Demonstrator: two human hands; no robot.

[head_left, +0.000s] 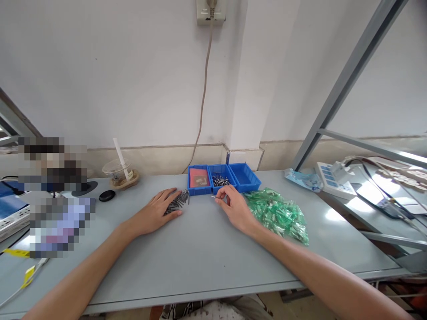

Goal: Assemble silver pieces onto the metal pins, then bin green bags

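My left hand [156, 212] lies on the grey table with its fingers spread, touching a pile of thin dark metal pins [180, 202]. In front of the blue bins, my right hand [234, 208] is closed in a pinch. A small, thin silvery pin [212, 196] sticks out to the left from its fingertips; its exact kind is too small to tell. The left blue bin [199, 192] has a reddish packet [196, 174] in it. Many small metal pieces [220, 181] lie in the middle bin. Beside it stands the right blue bin [248, 184].
Crumpled green plastic bags [278, 213] lie beside my right forearm. Farther right are a light blue packet [303, 180] and a power strip [333, 180]. A plastic cup with a straw [120, 169] and a black round object [107, 195] stand left. A metal frame [347, 84] rises at right.
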